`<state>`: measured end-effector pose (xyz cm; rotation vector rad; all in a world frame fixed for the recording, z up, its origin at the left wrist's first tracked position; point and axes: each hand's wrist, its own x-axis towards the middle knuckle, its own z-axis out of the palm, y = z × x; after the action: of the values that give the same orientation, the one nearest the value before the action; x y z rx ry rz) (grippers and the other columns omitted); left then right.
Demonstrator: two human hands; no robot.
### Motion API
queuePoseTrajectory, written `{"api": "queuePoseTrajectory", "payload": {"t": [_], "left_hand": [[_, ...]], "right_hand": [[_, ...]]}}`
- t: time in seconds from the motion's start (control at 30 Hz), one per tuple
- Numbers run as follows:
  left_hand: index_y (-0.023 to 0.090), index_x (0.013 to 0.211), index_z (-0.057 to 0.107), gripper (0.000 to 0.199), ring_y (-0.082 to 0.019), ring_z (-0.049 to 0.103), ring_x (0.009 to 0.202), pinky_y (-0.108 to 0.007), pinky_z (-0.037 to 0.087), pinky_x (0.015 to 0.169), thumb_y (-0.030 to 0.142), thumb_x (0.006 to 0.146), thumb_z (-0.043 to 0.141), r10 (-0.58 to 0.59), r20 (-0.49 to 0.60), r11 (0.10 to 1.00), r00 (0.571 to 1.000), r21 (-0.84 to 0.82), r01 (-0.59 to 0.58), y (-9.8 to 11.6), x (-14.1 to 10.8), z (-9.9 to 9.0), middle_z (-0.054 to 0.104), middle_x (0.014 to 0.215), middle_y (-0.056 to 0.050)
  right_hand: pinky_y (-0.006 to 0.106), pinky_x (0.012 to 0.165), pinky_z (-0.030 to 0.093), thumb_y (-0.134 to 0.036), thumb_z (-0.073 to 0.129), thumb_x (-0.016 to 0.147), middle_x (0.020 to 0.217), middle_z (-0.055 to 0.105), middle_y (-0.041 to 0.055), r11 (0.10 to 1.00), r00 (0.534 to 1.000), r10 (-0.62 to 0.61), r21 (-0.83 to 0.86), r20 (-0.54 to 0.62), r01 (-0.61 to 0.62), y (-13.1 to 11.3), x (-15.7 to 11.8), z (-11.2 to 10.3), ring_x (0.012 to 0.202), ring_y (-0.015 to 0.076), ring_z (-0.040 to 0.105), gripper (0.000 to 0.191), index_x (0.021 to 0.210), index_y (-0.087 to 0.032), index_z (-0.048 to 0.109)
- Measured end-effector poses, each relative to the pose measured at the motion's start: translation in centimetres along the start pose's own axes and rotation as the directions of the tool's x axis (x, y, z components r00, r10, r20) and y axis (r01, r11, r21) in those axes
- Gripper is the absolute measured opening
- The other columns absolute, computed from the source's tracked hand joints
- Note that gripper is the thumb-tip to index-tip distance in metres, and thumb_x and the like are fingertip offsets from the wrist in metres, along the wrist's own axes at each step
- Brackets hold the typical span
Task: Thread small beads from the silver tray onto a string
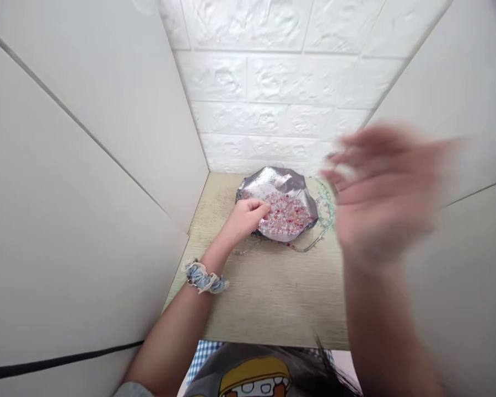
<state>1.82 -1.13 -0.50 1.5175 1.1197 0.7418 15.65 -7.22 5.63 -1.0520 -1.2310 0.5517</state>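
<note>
Beads [287, 215], hands [250, 215] apart, right [391, 193] raised

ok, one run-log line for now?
left hand: pinched at beads on silver foil | right hand: raised, blurred, contents unclear | beaded strand: on tabletop

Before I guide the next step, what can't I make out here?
All in the head view:
- Right hand: motion blur hides whether its fingers hold anything.
- Left hand: anything between its fingertips is too small to tell.
- Beads: too small to count.
- Beaded strand: partly hidden by the silver bag.
- Shirt print: cut off by the bottom edge.
</note>
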Motion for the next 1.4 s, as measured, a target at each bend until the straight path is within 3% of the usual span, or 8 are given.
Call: {"api": "queuePoseTrajectory", "payload": {"t": [0.13, 0.27, 0.37, 0.53, 0.73, 1.03, 1.2, 1.4], "left_hand": [[0.013, 0.059, 0.051, 0.026, -0.004, 0.029, 0.032, -0.018, 0.021, 0.034, 0.035, 0.070, 0.047, -0.022, 0.018, 0.999, 1.000, -0.024, 0.023, 0.2, -0.1, -0.2, 0.036, 0.038, 0.006], [0.012, 0.060, 0.054, 0.029, -0.002, 0.032, 0.030, -0.019, 0.024, 0.034, 0.038, 0.070, 0.048, -0.015, 0.048, 0.999, 0.999, -0.040, 0.017, 0.5, -0.4, -0.6, 0.050, 0.048, 0.002], [0.012, 0.066, 0.059, 0.030, -0.002, 0.035, 0.032, -0.020, 0.026, 0.035, 0.039, 0.070, 0.048, -0.013, 0.055, 0.999, 0.998, -0.051, 0.016, 0.6, -0.5, -0.8, 0.060, 0.067, -0.003], [0.011, 0.070, 0.061, 0.029, -0.002, 0.036, 0.032, -0.020, 0.027, 0.035, 0.038, 0.069, 0.050, -0.051, 0.034, 0.996, 0.998, -0.074, 0.053, 0.5, -0.4, -0.9, 0.062, 0.069, -0.005], [0.011, 0.069, 0.062, 0.031, -0.003, 0.037, 0.033, -0.020, 0.028, 0.036, 0.039, 0.069, 0.050, -0.047, 0.022, 0.997, 0.999, -0.059, 0.048, 0.5, -0.5, -1.0, 0.062, 0.067, -0.006], [0.013, 0.060, 0.059, 0.029, -0.008, 0.039, 0.034, -0.019, 0.030, 0.040, 0.037, 0.070, 0.046, -0.078, -0.049, 0.991, 0.996, 0.104, 0.083, -0.4, -0.2, -0.4, 0.044, 0.033, 0.002], [0.012, 0.063, 0.059, 0.028, -0.007, 0.038, 0.036, -0.019, 0.030, 0.041, 0.036, 0.070, 0.046, -0.052, -0.024, 0.996, 0.998, 0.075, 0.053, -0.3, -0.2, -0.3, 0.042, 0.034, 0.003], [0.014, 0.089, 0.059, 0.024, -0.002, 0.038, 0.036, -0.019, 0.034, 0.040, 0.022, 0.071, 0.044, -0.037, -0.019, 0.998, 0.999, -0.055, 0.036, -0.9, 0.4, -0.3, 0.061, 0.080, -0.004]], "right_hand": [[0.023, 0.052, 0.039, -0.037, 0.048, 0.074, 0.062, 0.052, -0.0010, 0.970, 0.982, 0.176, -0.183, 0.074, -0.160, 5.1, 0.7, 1.8, 0.054, 0.0099, 0.048, 0.021, 0.073, -0.017, 0.054], [0.025, 0.059, 0.041, -0.030, 0.050, 0.072, 0.070, 0.059, 0.0014, 0.952, 0.946, 0.215, -0.269, 0.242, -0.147, 7.9, -0.4, 2.1, 0.063, 0.0124, 0.053, 0.014, 0.072, -0.017, 0.057], [0.026, 0.061, 0.042, -0.028, 0.050, 0.073, 0.074, 0.061, 0.0020, 0.951, 0.945, 0.162, -0.299, 0.283, -0.074, 7.7, -1.0, 1.7, 0.066, 0.0134, 0.054, 0.014, 0.075, -0.019, 0.060], [0.025, 0.064, 0.042, -0.024, 0.050, 0.075, 0.075, 0.060, 0.0015, 0.917, 0.951, -0.057, -0.361, 0.304, 0.171, 7.2, -1.3, 1.8, 0.071, 0.0131, 0.054, 0.013, 0.076, -0.021, 0.062], [0.026, 0.067, 0.043, -0.025, 0.043, 0.080, 0.076, 0.060, 0.0028, 0.830, 0.926, -0.211, -0.442, 0.313, 0.339, 8.0, -1.9, 2.3, 0.072, 0.0134, 0.053, 0.018, 0.080, -0.020, 0.061], [0.028, 0.068, 0.040, -0.025, 0.037, 0.083, 0.072, 0.057, 0.0061, 0.646, 0.895, -0.161, -0.642, 0.416, 0.414, 8.4, -2.3, 2.7, 0.074, 0.0161, 0.051, 0.025, 0.075, -0.018, 0.060], [0.027, 0.064, 0.038, -0.022, 0.040, 0.078, 0.071, 0.055, 0.0046, 0.701, 0.921, -0.116, -0.626, 0.373, 0.342, 8.3, -2.1, 2.5, 0.071, 0.0159, 0.050, 0.018, 0.072, -0.018, 0.056], [0.023, 0.051, 0.033, -0.024, 0.040, 0.075, 0.057, 0.047, -0.0032, 0.882, 0.977, 0.079, -0.471, 0.197, 0.024, 7.8, -1.6, 1.9, 0.049, 0.0095, 0.041, 0.011, 0.068, -0.019, 0.046]]}}
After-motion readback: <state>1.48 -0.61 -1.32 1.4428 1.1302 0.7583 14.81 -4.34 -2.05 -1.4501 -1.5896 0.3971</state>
